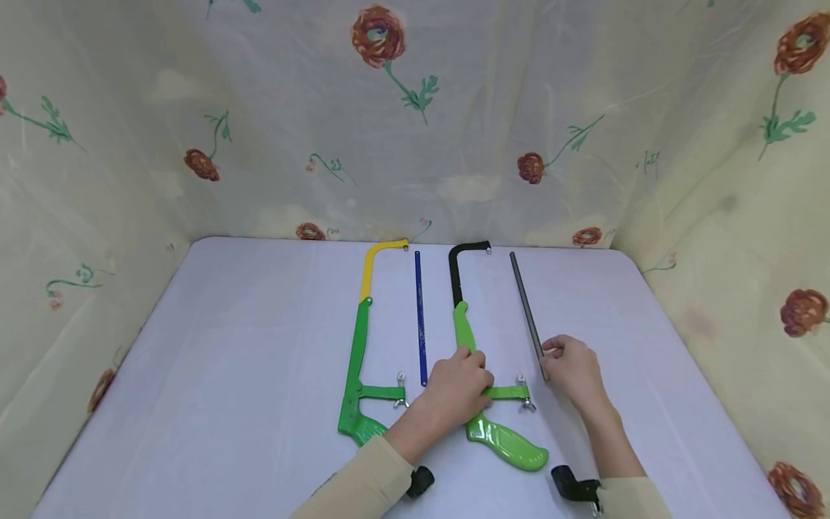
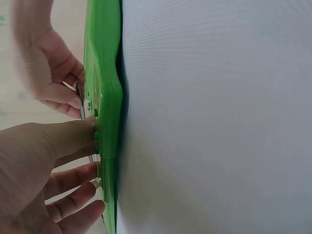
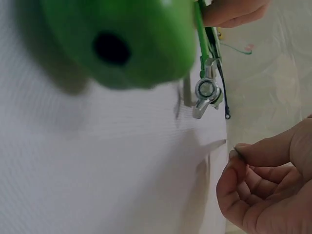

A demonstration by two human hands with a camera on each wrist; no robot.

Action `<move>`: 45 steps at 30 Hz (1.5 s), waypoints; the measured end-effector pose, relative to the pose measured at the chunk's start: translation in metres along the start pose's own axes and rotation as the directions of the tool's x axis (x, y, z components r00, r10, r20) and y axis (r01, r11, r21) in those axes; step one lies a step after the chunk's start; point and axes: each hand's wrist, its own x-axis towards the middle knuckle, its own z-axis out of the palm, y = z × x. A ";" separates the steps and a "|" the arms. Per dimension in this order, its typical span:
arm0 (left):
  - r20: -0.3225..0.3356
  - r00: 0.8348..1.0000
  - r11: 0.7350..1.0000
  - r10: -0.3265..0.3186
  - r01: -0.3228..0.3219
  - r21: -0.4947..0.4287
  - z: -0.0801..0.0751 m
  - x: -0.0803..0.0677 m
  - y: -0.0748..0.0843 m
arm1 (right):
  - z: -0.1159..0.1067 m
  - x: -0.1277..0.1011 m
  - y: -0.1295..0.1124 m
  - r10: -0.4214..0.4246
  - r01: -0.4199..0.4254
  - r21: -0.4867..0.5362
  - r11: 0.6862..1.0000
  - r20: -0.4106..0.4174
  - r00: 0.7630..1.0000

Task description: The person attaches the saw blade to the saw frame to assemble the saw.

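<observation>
My left hand (image 1: 456, 386) grips the light green hacksaw frame (image 1: 512, 445) with a black front arm (image 1: 455, 277), just above its handle. In the left wrist view, the thumb and fingertips of that hand (image 2: 29, 165) meet the frame's edge (image 2: 105, 92). Between thumb and index finger, my right hand (image 1: 573, 367) pinches the lower end of a grey hacksaw blade (image 1: 527, 310), to the right of that frame. The right wrist view shows the pinch of this hand (image 3: 268, 180) close up, with most of the blade hidden. A wing nut (image 3: 206, 89) sits on the frame's crosspiece.
Left of the held frame lie a blue hacksaw blade (image 1: 421, 317) and a second hacksaw frame (image 1: 358, 353), dark green with a yellow front arm (image 1: 367, 270). Everything lies on a white-covered table (image 1: 227, 375). Flower-patterned curtains (image 1: 259, 94) hang behind and at both sides.
</observation>
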 end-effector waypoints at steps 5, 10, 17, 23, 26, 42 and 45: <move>-0.009 1.000 1.000 0.000 0.000 -0.003 0.000 0.000 0.000 | -0.003 -0.001 -0.002 0.040 -0.043 0.118 0.992 0.029 0.999; -0.009 1.000 1.000 -0.006 0.006 0.005 0.001 0.000 -0.001 | -0.003 -0.002 -0.005 0.047 -0.053 0.184 0.981 0.039 0.998; -0.013 1.000 1.000 -0.005 0.005 0.000 0.003 0.000 -0.002 | -0.002 -0.002 -0.009 0.055 -0.060 0.203 0.977 0.029 0.998; -0.011 1.000 1.000 -0.004 0.004 -0.027 0.005 0.000 -0.001 | -0.001 -0.002 -0.010 0.065 -0.068 0.211 0.975 0.020 0.998; -0.013 1.000 0.999 -0.005 0.005 -0.032 0.006 0.000 0.000 | 0.000 -0.001 -0.011 0.057 -0.060 0.229 0.972 0.022 0.998; -0.023 1.000 0.998 -0.015 0.014 -0.064 0.006 -0.001 -0.001 | 0.004 0.001 -0.016 0.043 -0.061 0.283 0.957 0.070 0.997; -0.014 1.000 0.996 -0.020 0.018 -0.093 0.007 -0.001 -0.001 | 0.005 0.001 -0.016 0.039 -0.059 0.294 0.954 0.074 0.997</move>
